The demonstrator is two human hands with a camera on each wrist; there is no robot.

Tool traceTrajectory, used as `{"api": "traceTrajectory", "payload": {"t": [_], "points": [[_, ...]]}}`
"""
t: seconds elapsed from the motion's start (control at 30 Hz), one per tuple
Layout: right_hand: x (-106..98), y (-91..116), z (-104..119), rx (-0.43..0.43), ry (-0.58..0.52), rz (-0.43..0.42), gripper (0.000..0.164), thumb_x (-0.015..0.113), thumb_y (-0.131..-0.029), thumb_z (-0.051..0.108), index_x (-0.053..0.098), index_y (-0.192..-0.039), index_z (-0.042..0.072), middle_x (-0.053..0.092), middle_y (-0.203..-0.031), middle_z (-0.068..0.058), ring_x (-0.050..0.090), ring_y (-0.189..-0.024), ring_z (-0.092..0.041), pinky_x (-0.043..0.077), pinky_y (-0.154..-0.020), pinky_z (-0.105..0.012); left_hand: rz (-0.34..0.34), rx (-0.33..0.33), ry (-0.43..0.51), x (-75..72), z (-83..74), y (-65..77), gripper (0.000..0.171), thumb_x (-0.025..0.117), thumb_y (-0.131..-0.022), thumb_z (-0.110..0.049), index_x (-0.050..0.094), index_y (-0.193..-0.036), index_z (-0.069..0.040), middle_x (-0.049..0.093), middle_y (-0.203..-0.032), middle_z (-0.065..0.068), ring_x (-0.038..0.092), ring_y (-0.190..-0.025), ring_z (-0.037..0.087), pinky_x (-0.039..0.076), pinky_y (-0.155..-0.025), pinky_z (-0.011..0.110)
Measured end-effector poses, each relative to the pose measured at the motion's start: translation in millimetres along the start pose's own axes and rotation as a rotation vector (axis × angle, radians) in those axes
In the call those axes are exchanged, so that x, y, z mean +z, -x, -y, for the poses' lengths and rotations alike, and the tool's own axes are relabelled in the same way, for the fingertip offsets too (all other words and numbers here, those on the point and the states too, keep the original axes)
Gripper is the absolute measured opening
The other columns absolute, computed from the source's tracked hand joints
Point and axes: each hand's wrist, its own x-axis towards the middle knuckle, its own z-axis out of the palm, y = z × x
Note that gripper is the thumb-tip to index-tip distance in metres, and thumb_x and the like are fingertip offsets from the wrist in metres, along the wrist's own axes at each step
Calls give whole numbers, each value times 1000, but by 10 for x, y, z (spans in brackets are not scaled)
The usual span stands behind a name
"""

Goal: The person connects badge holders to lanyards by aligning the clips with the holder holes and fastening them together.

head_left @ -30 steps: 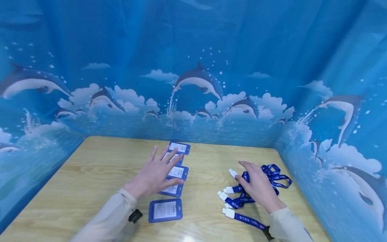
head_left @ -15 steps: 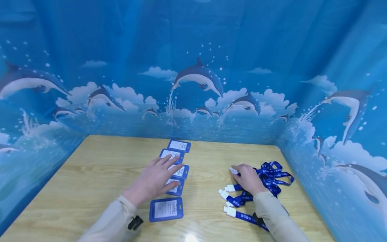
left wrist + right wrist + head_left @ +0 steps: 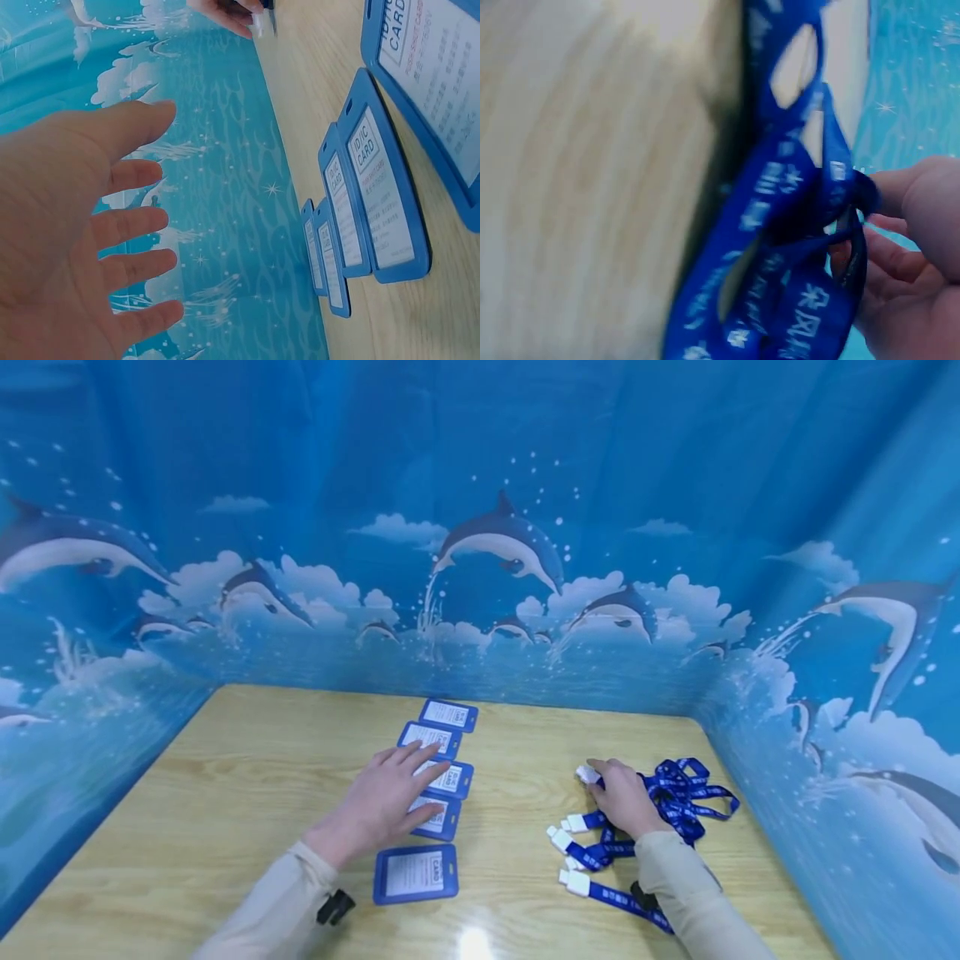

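My left hand (image 3: 377, 800) hovers with its fingers spread above a column of blue card holders with white inserts, partly covering the middle ones. The nearest card holder (image 3: 416, 874) lies apart at the front; the farthest card holder (image 3: 449, 715) is near the back edge. On the right, my right hand (image 3: 628, 799) pinches a blue lanyard by its white clip end (image 3: 587, 774). Beneath and behind that hand lies a heap of blue lanyards (image 3: 678, 802). In the right wrist view, looped lanyard straps (image 3: 780, 195) hide part of the fingertips (image 3: 892, 259).
More white lanyard clips (image 3: 576, 882) point left along the heap's near side. Light wood tabletop (image 3: 517, 793) separates the card holders from the lanyards. A blue dolphin-print curtain (image 3: 480, 660) borders the table at the back and both sides.
My right hand has come down onto the lanyards and now pinches the farthest clip end. The left hand has lowered slightly over the card holders, fingers still spread.
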Motion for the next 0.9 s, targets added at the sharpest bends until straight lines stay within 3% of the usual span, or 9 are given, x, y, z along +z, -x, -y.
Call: {"api": "traceTrajectory", "payload": {"t": [0.2,0.37,0.63,0.9], "points": [[-146,-21,74,-50,-28,-78,38,69,-94,3,62,-129,-8,65,-117,-25,67,-99,-35,60,-83,-47,-23,8,-13,-40,48,-67,66,66,-97,-45,46,-152,-15,44,-158,11,42,-144,37,37,-117,59],[-232,-44,132,-49,-48,-79,37,67,-94,-1,62,-130,-7,63,-120,-24,65,-104,-35,59,-84,-47,-43,30,-43,-71,46,-176,74,60,-99,-48,34,-158,-11,54,-149,11,52,-136,32,43,-113,57],[-216,-130,240,-29,-73,-65,41,64,-96,-1,58,-137,-5,62,-123,-22,63,-109,-35,58,-90,-49,56,12,-124,-138,57,-428,71,55,-102,-51,35,-157,-12,56,-148,11,54,-134,32,43,-113,55],[-166,-208,292,-26,-96,-78,39,64,-96,-2,59,-135,-5,61,-123,-21,63,-111,-35,57,-94,-48,146,-92,-57,111,274,-853,70,53,-101,-55,41,-154,-11,52,-150,14,51,-137,35,43,-114,56]]}}
